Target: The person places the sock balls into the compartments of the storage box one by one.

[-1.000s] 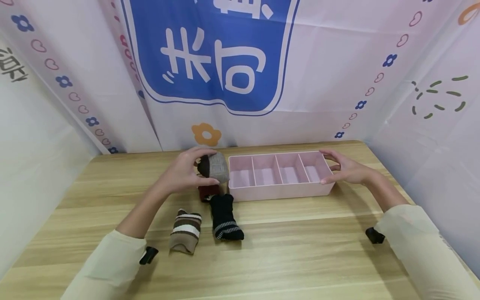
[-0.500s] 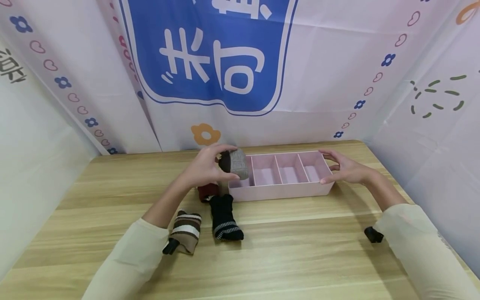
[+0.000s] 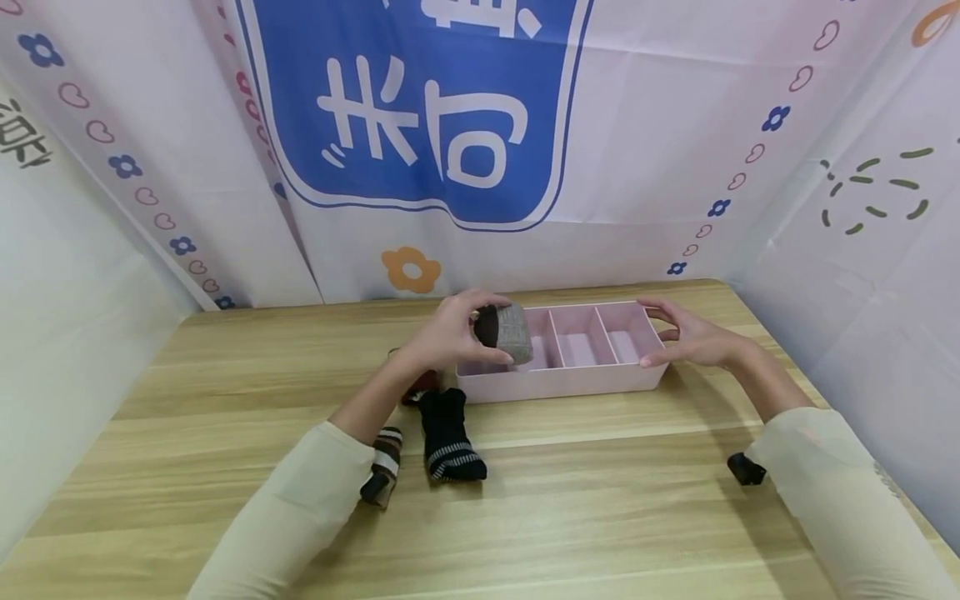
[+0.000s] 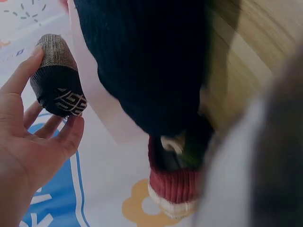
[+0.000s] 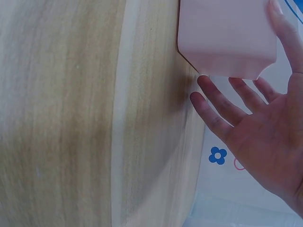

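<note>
My left hand (image 3: 450, 335) grips a rolled pair of socks (image 3: 514, 333), grey at one end and black at the other, over the left part of a pink divided box (image 3: 558, 384). In the left wrist view a white pattern shows on the black part of the rolled socks (image 4: 57, 75), held between thumb and fingers. My right hand (image 3: 693, 340) holds the right end of the box, thumb at the front corner and a finger at the back corner. In the right wrist view other fingertips (image 5: 203, 81) touch the box's end wall (image 5: 227, 40).
Left of the box lie a black sock roll (image 3: 450, 437) with grey stripes, a dark red one (image 3: 426, 383) partly hidden by my left arm, and a brown-and-white striped one (image 3: 387, 454) half behind my sleeve. A printed cloth (image 3: 615, 250) hangs behind the wooden table (image 3: 585, 500).
My left hand has carried the grey and black socks rightward from beside the box to over its left compartments. The right hand and the box stay in place.
</note>
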A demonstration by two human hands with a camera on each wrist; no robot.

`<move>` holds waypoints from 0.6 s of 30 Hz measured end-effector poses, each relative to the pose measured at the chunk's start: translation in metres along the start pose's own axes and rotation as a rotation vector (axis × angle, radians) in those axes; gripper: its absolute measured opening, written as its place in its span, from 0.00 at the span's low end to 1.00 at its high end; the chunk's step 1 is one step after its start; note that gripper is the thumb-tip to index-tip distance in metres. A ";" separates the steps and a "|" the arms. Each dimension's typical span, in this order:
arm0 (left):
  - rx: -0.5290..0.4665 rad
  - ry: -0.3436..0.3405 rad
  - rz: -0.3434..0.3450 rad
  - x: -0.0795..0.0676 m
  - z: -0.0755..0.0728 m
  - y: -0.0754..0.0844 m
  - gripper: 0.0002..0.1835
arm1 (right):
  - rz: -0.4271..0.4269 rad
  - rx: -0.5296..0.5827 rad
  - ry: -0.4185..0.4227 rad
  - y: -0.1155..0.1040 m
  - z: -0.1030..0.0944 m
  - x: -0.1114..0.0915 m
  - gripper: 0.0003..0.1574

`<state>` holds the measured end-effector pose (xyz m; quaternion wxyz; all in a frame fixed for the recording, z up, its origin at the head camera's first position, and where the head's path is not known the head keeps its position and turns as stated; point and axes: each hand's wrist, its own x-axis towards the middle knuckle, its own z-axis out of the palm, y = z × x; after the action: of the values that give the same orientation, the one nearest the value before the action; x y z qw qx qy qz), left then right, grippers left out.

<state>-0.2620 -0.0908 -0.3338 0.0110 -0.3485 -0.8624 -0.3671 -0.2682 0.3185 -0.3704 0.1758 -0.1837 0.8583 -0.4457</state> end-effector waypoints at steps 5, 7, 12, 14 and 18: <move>-0.030 -0.019 -0.020 0.009 0.008 0.004 0.42 | 0.000 -0.004 0.000 0.000 0.000 0.000 0.66; -0.035 -0.023 -0.020 0.014 0.010 0.006 0.41 | 0.000 0.000 -0.001 0.000 0.000 0.000 0.65; -0.049 -0.044 -0.029 0.024 0.014 0.011 0.41 | -0.002 0.012 -0.005 0.000 0.000 0.000 0.65; -0.064 -0.055 -0.040 0.028 0.015 0.013 0.40 | -0.001 0.013 -0.004 0.000 0.000 0.000 0.65; -0.102 -0.071 -0.052 0.033 0.019 0.017 0.40 | 0.002 0.010 -0.002 0.000 0.000 0.000 0.65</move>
<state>-0.2727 -0.0511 -0.3277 -0.0466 -0.3390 -0.8511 -0.3981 -0.2688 0.3187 -0.3707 0.1778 -0.1825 0.8561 -0.4497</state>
